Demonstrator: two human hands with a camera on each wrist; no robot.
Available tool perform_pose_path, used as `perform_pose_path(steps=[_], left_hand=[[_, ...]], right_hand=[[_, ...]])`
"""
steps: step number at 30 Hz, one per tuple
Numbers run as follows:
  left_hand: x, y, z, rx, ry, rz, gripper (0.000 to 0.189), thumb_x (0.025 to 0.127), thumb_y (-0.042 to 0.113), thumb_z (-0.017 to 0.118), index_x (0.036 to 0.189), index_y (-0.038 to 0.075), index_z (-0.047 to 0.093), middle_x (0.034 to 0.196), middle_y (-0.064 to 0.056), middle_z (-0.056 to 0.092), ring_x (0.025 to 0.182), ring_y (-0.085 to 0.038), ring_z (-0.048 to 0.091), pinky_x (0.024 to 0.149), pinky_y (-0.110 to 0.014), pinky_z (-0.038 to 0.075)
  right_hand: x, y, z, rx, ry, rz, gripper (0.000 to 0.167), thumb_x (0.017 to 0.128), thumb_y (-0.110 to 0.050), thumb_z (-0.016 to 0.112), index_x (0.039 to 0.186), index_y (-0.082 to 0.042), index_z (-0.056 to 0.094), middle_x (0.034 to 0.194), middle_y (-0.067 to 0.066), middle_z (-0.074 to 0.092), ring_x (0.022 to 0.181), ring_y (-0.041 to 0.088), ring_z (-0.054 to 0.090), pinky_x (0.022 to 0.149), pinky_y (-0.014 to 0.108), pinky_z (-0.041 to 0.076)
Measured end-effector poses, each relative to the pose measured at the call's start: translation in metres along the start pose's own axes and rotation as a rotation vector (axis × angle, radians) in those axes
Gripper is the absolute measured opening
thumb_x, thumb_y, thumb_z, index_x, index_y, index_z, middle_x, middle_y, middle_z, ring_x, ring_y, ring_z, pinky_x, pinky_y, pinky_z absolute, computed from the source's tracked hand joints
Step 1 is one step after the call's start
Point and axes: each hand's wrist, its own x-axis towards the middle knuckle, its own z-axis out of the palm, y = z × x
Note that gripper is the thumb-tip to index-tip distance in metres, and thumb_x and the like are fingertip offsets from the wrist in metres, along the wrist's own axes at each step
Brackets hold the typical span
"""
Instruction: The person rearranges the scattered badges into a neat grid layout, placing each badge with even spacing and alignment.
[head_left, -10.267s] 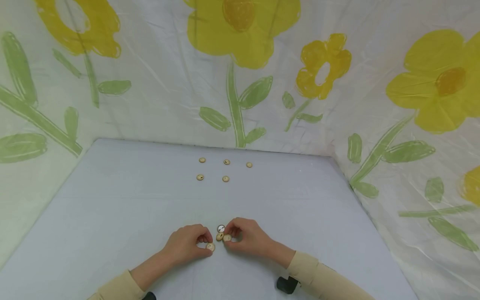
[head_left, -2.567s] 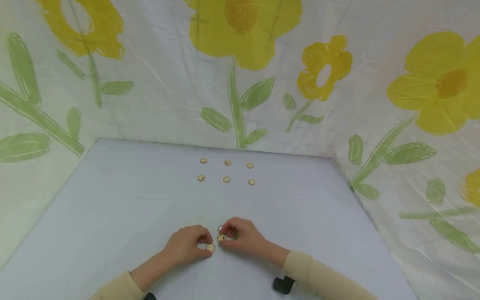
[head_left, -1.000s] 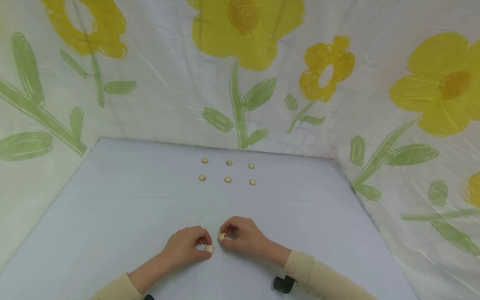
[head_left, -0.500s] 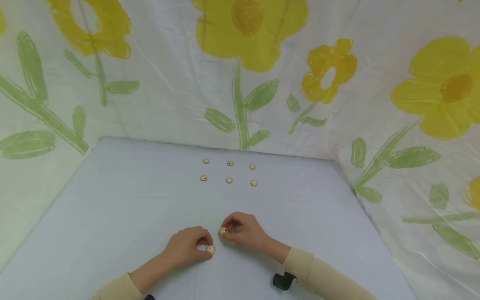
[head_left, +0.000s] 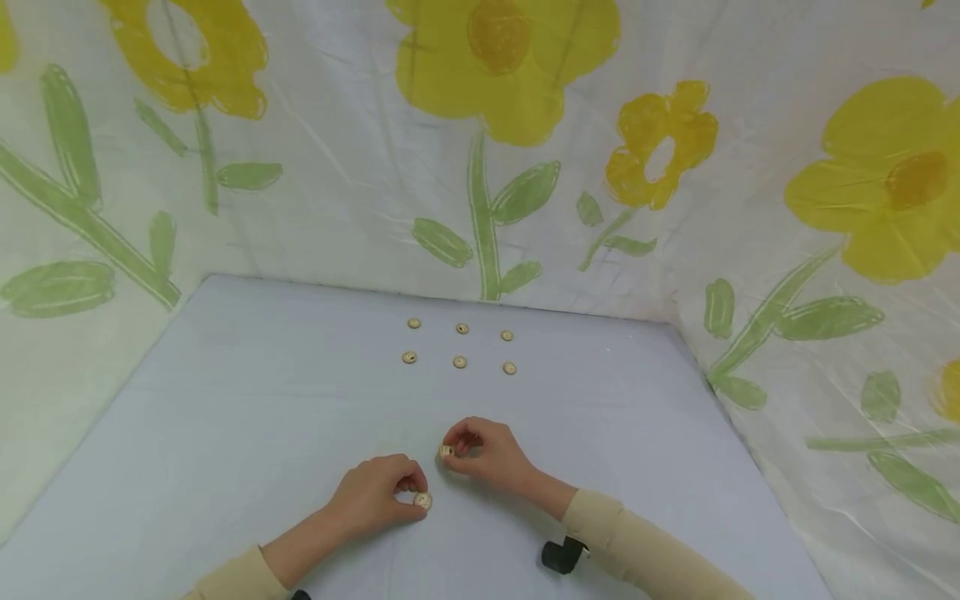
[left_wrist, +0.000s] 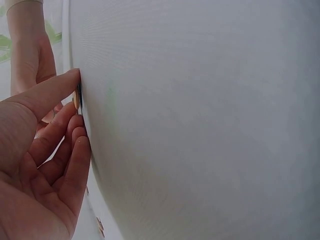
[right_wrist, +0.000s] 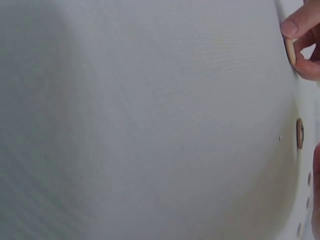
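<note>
My left hand [head_left: 378, 492] pinches a small round wooden disc [head_left: 423, 501] between thumb and index finger, low at the table surface. In the left wrist view the disc [left_wrist: 76, 97] shows edge-on between the fingertips. My right hand [head_left: 487, 454] holds another wooden disc [head_left: 447, 451] with dark markings, slightly farther forward and right of the left one. In the right wrist view that disc [right_wrist: 300, 133] appears near the right edge, where only a sliver of my right hand [right_wrist: 316, 190] shows. The left thumb and its disc [right_wrist: 290, 50] show at the upper right.
Beyond the hands lie several similar discs on the pale table [head_left: 262, 392], in two rows: a back-row disc [head_left: 462, 329] and a front-row disc [head_left: 460, 362] sit in the middle. A white flowered curtain [head_left: 337, 167] stands along the table's back and sides.
A disc has joined the right end of the front row. The silver-faced disc is out of sight. My right hand has moved slightly forward with its disc; my left hand stays nearly still.
</note>
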Motion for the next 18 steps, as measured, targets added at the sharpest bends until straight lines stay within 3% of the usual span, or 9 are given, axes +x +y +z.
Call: perform_pose_path(steps=[18], left_hand=[[0.000, 0.001, 0.000, -0.005, 0.002, -0.016, 0.020, 0.073, 0.025, 0.082, 0.083, 0.025, 0.065, 0.076, 0.016, 0.055, 0.071, -0.004, 0.051, 0.062, -0.026, 0.040]], right_hand=[[0.019, 0.003, 0.002, -0.011, 0.015, -0.012, 0.020, 0.083, 0.000, 0.074, 0.099, 0.007, 0.065, 0.092, 0.020, 0.067, 0.082, 0.036, 0.062, 0.074, 0.037, 0.053]])
